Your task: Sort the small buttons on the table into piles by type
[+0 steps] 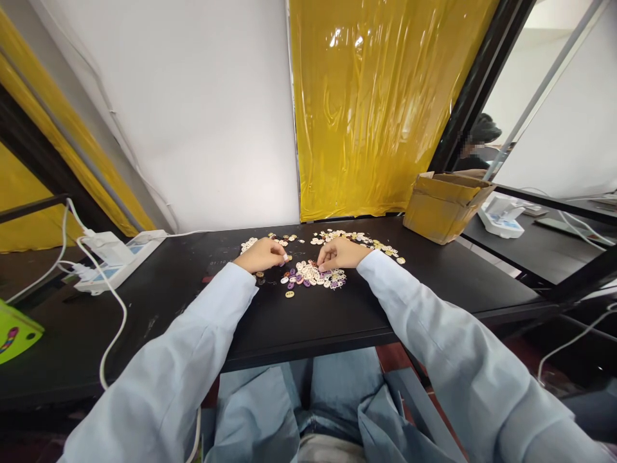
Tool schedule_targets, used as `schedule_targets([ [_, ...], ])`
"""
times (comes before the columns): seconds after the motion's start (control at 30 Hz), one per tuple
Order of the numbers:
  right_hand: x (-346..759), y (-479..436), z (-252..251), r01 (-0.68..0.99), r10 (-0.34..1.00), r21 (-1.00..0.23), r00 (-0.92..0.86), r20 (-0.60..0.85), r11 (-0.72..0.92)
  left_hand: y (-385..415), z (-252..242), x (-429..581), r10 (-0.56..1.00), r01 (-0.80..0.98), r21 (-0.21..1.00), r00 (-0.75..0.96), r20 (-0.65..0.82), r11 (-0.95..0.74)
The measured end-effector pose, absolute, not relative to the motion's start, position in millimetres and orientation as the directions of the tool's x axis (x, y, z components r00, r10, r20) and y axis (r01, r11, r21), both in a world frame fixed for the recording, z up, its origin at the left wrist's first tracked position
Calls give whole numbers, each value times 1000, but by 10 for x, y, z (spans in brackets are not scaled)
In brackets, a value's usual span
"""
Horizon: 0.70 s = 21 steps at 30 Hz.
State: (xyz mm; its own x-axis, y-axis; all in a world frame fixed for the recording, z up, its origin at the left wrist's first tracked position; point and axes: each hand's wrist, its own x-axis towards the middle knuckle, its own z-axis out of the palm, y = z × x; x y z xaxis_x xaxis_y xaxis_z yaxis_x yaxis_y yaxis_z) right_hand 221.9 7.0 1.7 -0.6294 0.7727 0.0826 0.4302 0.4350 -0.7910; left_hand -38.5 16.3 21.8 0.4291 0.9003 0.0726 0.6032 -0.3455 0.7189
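A pile of small buttons (308, 274), mostly cream and purple with some orange, lies on the black table. My left hand (263, 254) is at the pile's left side, fingers closed in a pinch. A small pale spot shows at its fingertips, too small to name for certain. On the pile's upper right, my right hand (337, 252) has its fingertips pressed together and down among the buttons. Whatever they pinch is hidden. One yellowish button (290, 294) lies apart, in front of the pile.
More buttons (380, 245) spread behind my right hand, and pale ones (249, 244) lie behind my left. A cardboard box (446, 206) stands at the back right. Power strips with cables (120, 260) and a green object (19, 331) are at the left. A person (475, 145) is beyond the frame.
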Motion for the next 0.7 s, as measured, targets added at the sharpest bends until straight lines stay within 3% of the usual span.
schedule_targets([
  [0.1, 2215, 87, -23, 449, 776, -787, -628, 59, 424, 154, 246, -403, 878, 625, 686, 477, 41, -372],
  [0.4, 2199, 61, 3, 511, 801, -736, -595, 71, 444, 35, 304, -305, 784, 498, 757, 621, 29, -423],
  [0.7, 2174, 106, -26, 504, 830, -719, -528, 181, 478, -32, 308, -265, 771, 629, 607, 636, -41, -487],
])
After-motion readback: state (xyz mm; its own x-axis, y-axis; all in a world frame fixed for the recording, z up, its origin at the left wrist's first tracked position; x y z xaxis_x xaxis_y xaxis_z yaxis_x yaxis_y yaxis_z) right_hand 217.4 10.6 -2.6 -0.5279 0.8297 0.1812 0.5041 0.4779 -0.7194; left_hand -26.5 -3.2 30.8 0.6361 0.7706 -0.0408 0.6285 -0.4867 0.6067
